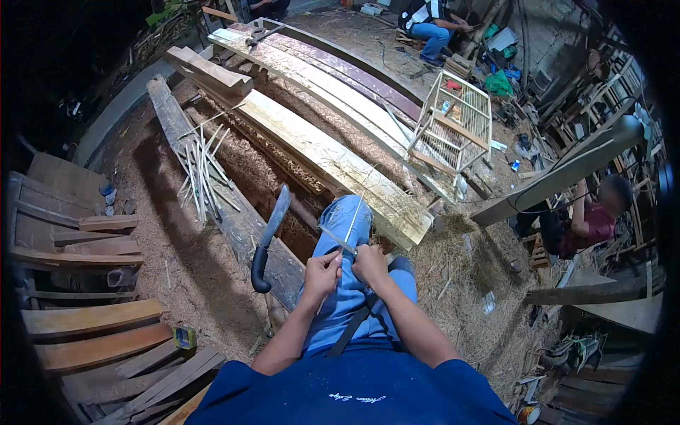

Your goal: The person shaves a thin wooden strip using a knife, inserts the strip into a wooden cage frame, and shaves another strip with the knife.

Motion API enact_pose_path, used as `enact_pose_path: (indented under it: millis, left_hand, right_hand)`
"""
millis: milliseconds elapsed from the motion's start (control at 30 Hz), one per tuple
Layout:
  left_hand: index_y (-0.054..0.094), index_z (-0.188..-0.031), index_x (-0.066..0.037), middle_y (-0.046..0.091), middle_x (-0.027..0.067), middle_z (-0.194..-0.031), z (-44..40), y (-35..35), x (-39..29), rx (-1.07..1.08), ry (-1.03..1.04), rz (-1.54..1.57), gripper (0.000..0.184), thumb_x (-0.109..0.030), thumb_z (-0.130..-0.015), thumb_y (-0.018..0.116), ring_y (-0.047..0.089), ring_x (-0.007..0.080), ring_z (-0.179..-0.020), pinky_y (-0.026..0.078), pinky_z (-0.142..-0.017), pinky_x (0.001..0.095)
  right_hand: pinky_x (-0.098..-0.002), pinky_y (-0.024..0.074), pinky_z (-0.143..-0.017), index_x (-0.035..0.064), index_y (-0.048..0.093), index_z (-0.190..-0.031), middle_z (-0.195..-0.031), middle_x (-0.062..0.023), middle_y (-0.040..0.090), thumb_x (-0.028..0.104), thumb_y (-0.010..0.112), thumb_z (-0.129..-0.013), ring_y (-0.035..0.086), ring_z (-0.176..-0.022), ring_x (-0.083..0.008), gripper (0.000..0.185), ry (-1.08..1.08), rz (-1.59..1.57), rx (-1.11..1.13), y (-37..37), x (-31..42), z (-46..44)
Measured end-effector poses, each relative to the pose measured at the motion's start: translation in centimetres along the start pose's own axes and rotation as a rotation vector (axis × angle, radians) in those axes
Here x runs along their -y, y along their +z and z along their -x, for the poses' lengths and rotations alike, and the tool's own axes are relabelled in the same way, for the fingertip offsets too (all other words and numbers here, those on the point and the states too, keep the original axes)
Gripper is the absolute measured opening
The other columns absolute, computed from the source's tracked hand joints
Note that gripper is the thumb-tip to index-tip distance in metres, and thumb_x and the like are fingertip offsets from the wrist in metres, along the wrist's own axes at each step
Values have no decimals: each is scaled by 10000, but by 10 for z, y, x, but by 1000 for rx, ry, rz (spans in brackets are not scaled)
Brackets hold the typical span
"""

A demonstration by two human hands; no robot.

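My right hand (370,266) is closed around a small knife, whose blade (336,239) points left and away from me above my jeans. My left hand (322,277) pinches a thin wooden stick (354,218) that runs up past the blade. The knife's handle is hidden in my fist. Left of my hands, a machete (274,221) with a black handle lies across a weathered plank (234,210). Farther up that plank rests a loose pile of thin pale sticks (203,170).
Ahead lies a thick pale beam (319,145) strewn with shavings. A slatted wooden cage (453,124) stands at the right. Boards (99,316) and a yellow tape measure (185,338) are at the left. One person (428,28) crouches far off; another (588,219) is at the right.
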State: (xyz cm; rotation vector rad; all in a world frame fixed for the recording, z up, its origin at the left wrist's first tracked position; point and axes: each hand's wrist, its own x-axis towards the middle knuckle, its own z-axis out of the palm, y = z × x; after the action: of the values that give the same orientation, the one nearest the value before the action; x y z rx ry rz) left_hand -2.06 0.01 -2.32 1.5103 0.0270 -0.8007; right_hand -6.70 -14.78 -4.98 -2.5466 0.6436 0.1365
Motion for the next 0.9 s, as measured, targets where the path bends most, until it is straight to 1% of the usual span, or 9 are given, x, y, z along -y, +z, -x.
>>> enact_pose_path:
  millis: [167, 267, 367, 400, 433, 533, 633, 733, 900]
  left_hand:
    - [649, -1245, -30, 559, -44, -627, 2, -11, 16, -11, 31, 91, 291, -136, -979, 592, 417, 23, -459, 326, -400, 213]
    - [649, -1249, -41, 557, -40, -625, 18, -13, 1, -36, 16, 106, 288, -126, -981, 586, 417, 22, -463, 324, -402, 211]
    - [647, -1256, -48, 542, -39, -612, 37, -17, -1, -68, -15, 127, 289, -120, -985, 577, 411, 20, -458, 323, -401, 207]
    - [646, -1259, -54, 540, -37, -609, 47, -21, 5, -69, -29, 82, 289, -124, -987, 575, 407, 20, -450, 321, -395, 207]
    - [646, -1262, -61, 539, -35, -606, 56, -24, 11, -69, -39, 35, 290, -129, -989, 574, 403, 20, -442, 319, -389, 207]
    - [646, -1265, -69, 544, -25, -606, 75, -31, 12, -74, -94, 101, 294, -137, -988, 576, 399, 26, -422, 317, -370, 214]
    - [638, -1270, -58, 548, -18, -601, 57, -23, -3, -85, -65, 80, 302, -136, -985, 577, 411, 33, -419, 330, -370, 216]
    - [615, -1294, -46, 551, -17, -596, 34, -19, -16, -25, 0, -5, 339, -137, -967, 595, 440, 41, -427, 355, -379, 217]
    - [589, -1307, -13, 551, -16, -598, 2, -7, -23, 2, 26, -35, 379, -172, -963, 601, 434, 49, -407, 324, -359, 219]
  right_hand:
    - [-520, 550, -750, 1, 696, -843, -834, -267, 678, 95, 647, -740, 681, -818, -433, 148, -8, 25, 0, -4, 13, -1]
    - [-518, 551, -748, 0, 696, -841, -833, -259, 682, 87, 652, -735, 683, -823, -429, 145, 21, 34, 9, 1, 15, -10]
    - [-523, 547, -757, -13, 693, -841, -842, -270, 679, 79, 634, -748, 683, -839, -429, 144, 98, 5, 37, 3, 19, -14]
    - [-531, 541, -767, -25, 689, -842, -854, -287, 675, 73, 622, -757, 679, -853, -435, 146, 153, -3, -6, 8, 12, -22]
    - [-531, 541, -767, -25, 689, -842, -854, -287, 675, 73, 622, -757, 679, -853, -435, 146, 146, -3, -10, 3, 9, -29]
    - [-530, 536, -792, -28, 686, -850, -892, -290, 673, 76, 609, -765, 671, -874, -447, 155, 125, 13, -15, 3, 6, -29]
    - [-526, 538, -791, -24, 687, -856, -897, -292, 671, 84, 602, -769, 670, -879, -442, 162, 104, -8, 9, -3, 9, -25]
    - [-522, 545, -772, -16, 681, -872, -866, -293, 664, 99, 626, -754, 669, -869, -443, 174, 35, 24, 7, -1, 13, -15]
    - [-526, 548, -774, -13, 674, -891, -895, -288, 658, 124, 658, -743, 668, -867, -447, 202, -41, 44, 87, -13, 18, -12]
